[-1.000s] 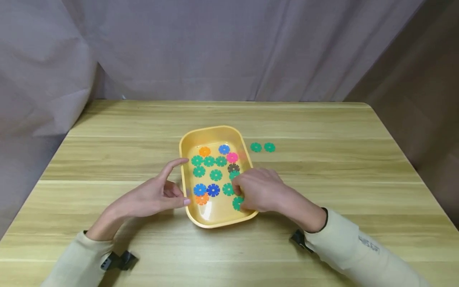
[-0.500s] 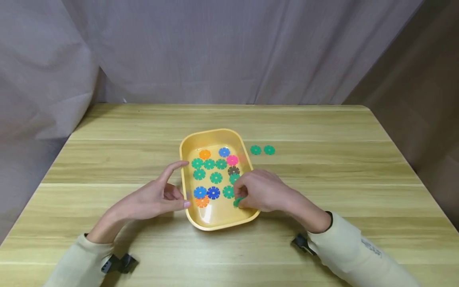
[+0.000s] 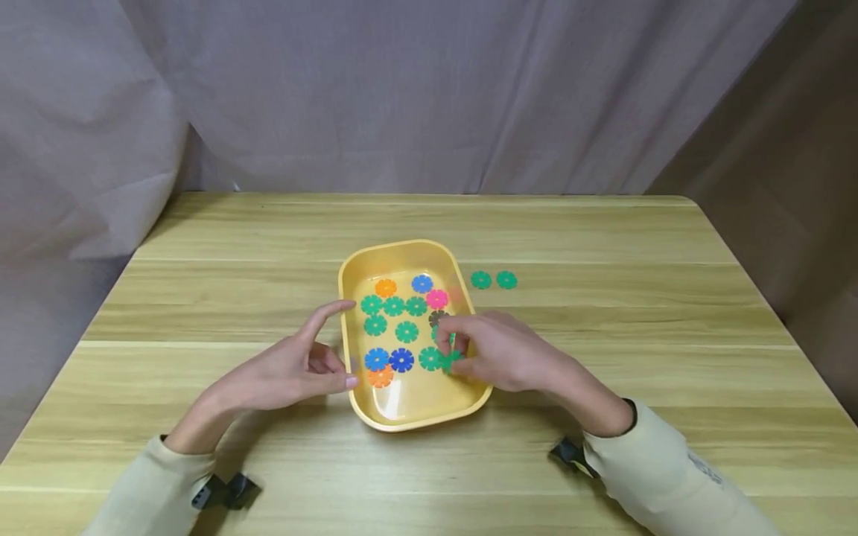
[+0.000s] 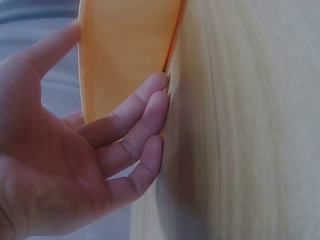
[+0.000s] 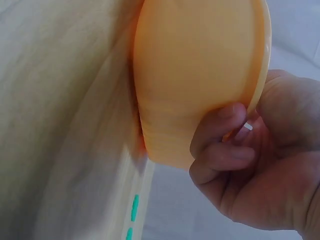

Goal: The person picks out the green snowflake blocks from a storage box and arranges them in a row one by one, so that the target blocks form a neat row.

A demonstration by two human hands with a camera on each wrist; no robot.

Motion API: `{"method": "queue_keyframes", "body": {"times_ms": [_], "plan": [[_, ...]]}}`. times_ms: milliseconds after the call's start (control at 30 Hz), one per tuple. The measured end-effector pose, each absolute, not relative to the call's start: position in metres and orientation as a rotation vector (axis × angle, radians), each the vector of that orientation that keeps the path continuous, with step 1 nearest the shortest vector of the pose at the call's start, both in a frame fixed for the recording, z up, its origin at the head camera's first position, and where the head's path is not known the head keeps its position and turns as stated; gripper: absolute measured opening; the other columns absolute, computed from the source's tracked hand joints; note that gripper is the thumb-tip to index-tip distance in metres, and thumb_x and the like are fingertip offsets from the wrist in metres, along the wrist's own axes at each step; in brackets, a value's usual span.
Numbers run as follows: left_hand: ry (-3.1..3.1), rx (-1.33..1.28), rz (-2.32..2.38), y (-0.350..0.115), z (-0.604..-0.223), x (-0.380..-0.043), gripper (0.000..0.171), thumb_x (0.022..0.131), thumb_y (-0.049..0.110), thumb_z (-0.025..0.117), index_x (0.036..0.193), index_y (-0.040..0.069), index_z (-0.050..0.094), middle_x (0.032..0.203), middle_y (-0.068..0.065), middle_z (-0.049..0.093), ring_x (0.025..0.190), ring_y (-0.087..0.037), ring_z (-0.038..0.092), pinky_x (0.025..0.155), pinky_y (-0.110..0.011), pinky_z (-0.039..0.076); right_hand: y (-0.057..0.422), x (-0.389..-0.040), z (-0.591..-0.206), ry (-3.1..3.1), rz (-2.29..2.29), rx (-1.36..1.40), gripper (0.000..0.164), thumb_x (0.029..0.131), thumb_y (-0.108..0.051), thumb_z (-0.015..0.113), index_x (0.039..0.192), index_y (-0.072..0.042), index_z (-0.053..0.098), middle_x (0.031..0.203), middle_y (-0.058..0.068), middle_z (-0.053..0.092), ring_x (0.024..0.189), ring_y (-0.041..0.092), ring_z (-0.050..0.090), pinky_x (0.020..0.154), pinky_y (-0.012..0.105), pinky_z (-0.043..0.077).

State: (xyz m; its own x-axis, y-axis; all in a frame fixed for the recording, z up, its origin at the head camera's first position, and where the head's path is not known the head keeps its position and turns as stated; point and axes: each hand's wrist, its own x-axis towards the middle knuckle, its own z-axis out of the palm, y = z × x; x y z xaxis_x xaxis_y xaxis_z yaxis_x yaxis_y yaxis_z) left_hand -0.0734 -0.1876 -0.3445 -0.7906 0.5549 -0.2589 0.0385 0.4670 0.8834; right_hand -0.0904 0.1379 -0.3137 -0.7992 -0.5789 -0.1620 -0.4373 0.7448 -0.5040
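A yellow plastic tray (image 3: 415, 417) holds several notched, flower-shaped plastic discs: green, blue, orange, pink and dark brown. My left hand (image 3: 288, 368) holds the tray's left side, index fingertip and thumb at the rim; the left wrist view shows the other fingers bent against the outer wall. My right hand (image 3: 506, 350) reaches over the right rim. Its index finger and thumb stand apart just above a green disc (image 3: 450, 362), which lies beside another green disc (image 3: 430, 359). In the right wrist view, two bent fingers (image 5: 215, 132) sit outside the tray wall. The index hides part of a green disc.
Two green discs (image 3: 494, 280) lie side by side on the wooden table (image 3: 603, 298), right of the tray's far end. A grey curtain (image 3: 402, 97) hangs behind the table. Each wrist wears a small black camera (image 3: 228, 491).
The right hand pinched and tilted the near-right green disc, moved it slightly away from me, and its finger and thumb parted. The left hand has kept its place on the tray.
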Motion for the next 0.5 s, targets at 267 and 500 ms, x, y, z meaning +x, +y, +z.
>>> {"method": "queue_keyframes", "body": {"times_ms": [267,500], "plan": [[2.193,0.491,1.306,-0.188,-0.345,-0.074,0.101,0.095,0.032,0.081,0.167,0.028,0.01,0.098,-0.008,0.075,0.089,-0.026,0.074,0.081,-0.032,0.057,0.141,-0.09,-0.31,2.685,-0.694,-0.745,0.017,0.089,-0.014,0.084,0.095,-0.025,0.073,0.084,-0.013,0.069,0.082,0.013,0.06,0.078,0.034,0.046],[2.192,0.488,1.309,-0.188,-0.345,-0.073,0.101,0.096,0.032,0.081,0.167,0.028,0.009,0.097,-0.007,0.075,0.089,-0.026,0.074,0.08,-0.032,0.057,0.148,-0.091,-0.305,2.681,-0.807,-0.648,0.02,0.089,-0.013,0.085,0.104,-0.023,0.077,0.094,-0.007,0.071,0.087,0.016,0.06,0.077,0.033,0.049]]}}
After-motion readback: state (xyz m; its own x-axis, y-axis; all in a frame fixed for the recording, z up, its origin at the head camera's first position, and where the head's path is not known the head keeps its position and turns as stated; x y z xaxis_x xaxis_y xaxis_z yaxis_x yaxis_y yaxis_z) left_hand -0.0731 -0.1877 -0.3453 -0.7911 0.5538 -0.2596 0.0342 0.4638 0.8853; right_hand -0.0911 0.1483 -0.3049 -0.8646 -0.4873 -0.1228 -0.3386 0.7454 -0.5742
